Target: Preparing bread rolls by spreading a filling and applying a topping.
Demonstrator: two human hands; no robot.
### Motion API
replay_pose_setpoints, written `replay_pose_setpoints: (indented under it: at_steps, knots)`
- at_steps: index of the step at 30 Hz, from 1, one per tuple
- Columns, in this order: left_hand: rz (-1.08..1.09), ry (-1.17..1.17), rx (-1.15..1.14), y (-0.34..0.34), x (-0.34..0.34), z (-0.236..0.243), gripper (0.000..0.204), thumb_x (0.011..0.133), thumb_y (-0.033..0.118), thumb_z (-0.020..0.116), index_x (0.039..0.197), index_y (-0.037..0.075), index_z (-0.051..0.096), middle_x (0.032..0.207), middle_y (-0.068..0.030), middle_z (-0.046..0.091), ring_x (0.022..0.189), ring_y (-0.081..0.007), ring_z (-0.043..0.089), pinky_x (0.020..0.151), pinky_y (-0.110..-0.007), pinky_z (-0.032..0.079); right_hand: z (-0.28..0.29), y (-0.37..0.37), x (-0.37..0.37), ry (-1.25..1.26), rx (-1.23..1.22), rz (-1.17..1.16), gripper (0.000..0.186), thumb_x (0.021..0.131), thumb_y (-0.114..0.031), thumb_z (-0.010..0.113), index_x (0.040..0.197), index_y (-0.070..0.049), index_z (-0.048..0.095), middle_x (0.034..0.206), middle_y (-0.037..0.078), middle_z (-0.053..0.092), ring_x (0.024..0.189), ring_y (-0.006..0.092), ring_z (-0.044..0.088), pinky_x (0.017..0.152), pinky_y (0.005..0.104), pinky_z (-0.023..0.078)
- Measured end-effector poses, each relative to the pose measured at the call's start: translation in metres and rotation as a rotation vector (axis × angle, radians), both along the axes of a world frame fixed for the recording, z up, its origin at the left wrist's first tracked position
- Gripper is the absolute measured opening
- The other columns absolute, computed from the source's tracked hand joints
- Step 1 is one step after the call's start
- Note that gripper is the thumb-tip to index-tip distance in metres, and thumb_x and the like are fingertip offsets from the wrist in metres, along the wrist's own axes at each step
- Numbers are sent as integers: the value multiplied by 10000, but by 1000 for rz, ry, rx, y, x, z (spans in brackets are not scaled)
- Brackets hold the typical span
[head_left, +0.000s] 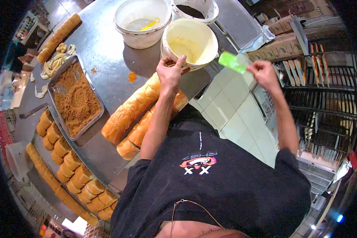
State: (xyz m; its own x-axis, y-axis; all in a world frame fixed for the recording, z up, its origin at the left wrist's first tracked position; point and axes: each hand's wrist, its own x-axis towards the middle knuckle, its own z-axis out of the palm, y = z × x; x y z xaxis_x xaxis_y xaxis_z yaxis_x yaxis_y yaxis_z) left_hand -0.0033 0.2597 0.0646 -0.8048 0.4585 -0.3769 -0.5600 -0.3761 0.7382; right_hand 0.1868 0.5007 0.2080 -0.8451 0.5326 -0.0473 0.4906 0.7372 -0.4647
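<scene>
My right hand point(264, 75) is raised over the tiled floor at the right, pinching a bright green scraper point(231, 62) by its end. The scraper's blade points left, toward a cream-coloured bucket point(209, 41). My left hand point(170, 74) grips the near side of this bucket, with the thumb up by the rim and the fingers partly hidden. Pale yellow cream point(184, 49) coats the bucket's inside. Under and beside my left forearm lie two long golden bread loaves point(133, 109), side by side on the metal table point(107, 51).
A white bucket point(141, 39) with a yellow-handled tool stands at the back, near another bucket point(210, 18) with dark contents. A tray point(102, 113) of brown crumbs sits left, above rows of cut rolls point(81, 174). Another person's hand point(27, 59) shows far left. Racks point(325, 103) stand right.
</scene>
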Motion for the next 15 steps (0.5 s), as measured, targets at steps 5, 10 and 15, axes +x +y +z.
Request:
replay_pose_setpoints:
  at_steps: [5,10,15]
  knots:
    - [35,34,10,5,2,-3,389,841,132,815,1065,-73,572,987,-148,653,850,-222,681,712,-375,644,56,-4,-123,-51,848,551,198,878,-206,701,759,-58,645,654,101,642,600,259,637,580,378,507]
    - [-18,-7,35,2,-1,-3,385,854,111,799,1101,-78,571,1010,-150,647,886,-228,670,750,-402,644,24,12,-234,-346,1081,946,145,798,-160,646,693,-74,696,689,114,680,718,302,696,639,422,554]
    - [107,-57,58,0,7,3,407,854,84,787,1142,-77,547,1077,-172,641,931,-257,673,752,-410,656,37,-40,-231,-649,1144,1087,79,818,-88,669,774,-61,728,717,119,702,653,262,706,580,378,580]
